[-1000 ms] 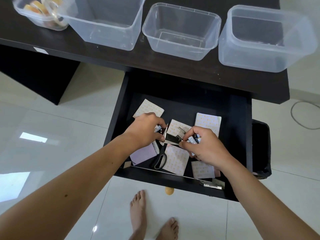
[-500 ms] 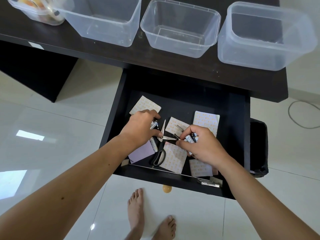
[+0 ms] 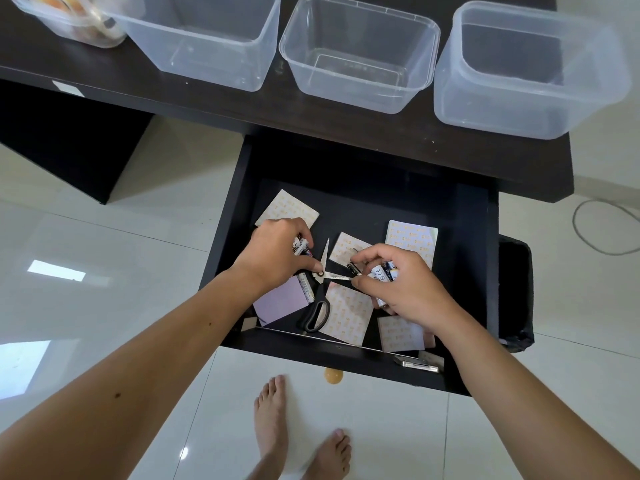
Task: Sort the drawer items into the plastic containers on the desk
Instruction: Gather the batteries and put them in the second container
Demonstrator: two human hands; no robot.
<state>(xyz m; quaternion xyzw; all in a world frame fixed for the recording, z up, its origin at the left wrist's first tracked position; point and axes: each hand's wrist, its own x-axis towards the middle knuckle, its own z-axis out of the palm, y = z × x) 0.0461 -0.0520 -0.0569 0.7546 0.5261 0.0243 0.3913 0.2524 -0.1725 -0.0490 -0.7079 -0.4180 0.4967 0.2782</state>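
- Left hand (image 3: 273,258) reaches into the open drawer (image 3: 474,271), fingers curled round batteries (image 3: 300,245).
- Right hand (image 3: 401,285) grips more batteries, thumb and forefinger pinching one (image 3: 354,268).
- Scissors (image 3: 320,296) lie between the hands, blades spread, among sticky-note pads (image 3: 346,313).
- At 12 o'clock on the tabletop (image 3: 207,98) stand four plastic containers (image 3: 360,53).

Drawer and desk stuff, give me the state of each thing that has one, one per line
Drawer: pulled open.
Scissors: blades open, lying in the drawer.
Left hand: holds batteries.
Right hand: holds batteries.
Far-left container: holds items, partly out of frame.
Second container: empty.
Third container: empty.
Right container: empty.
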